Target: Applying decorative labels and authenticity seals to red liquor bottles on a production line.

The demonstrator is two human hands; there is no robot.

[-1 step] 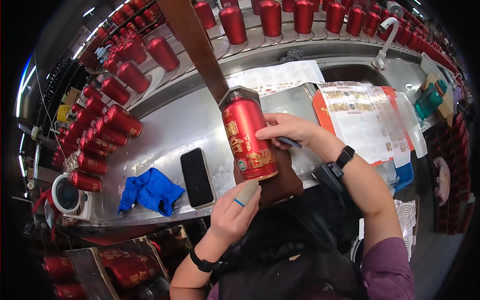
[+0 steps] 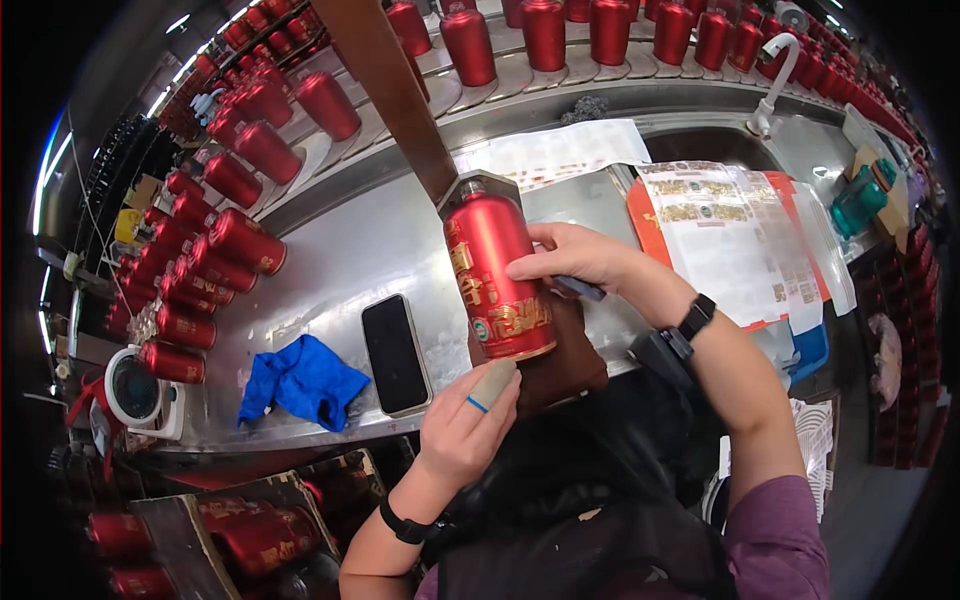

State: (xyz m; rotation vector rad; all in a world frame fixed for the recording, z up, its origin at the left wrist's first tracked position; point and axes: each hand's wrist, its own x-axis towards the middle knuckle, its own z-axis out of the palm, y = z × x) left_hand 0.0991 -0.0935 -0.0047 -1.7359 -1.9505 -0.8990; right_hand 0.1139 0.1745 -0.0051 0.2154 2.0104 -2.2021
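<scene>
A glossy red bottle [image 2: 492, 270] with gold raised lettering lies tilted in front of me, its neck in a notched holder [image 2: 477, 184]. Beneath its body is a brown padded rest [image 2: 570, 350]. My right hand [image 2: 572, 256] is closed at the bottle's right side, thumb on the red surface. A slim dark tool [image 2: 579, 288] sticks out under its fingers; its working end is hidden. At the base end, my left hand [image 2: 470, 415] has its fingers together, their tips against the bottle's lower rim. One finger wears a beige finger cot with a blue band.
A black phone [image 2: 394, 355] and a blue cloth [image 2: 303, 383] lie on the metal bench at left, near a round-faced scale [image 2: 134, 387]. Printed decal sheets [image 2: 715, 225] lie right. Red bottles [image 2: 468, 48] line the conveyor behind, and a brown post [image 2: 395, 90] rises beside it.
My right thumb has slid slightly left over the bottle, and the dark tool shows a little differently under the fingers. My left hand has barely moved.
</scene>
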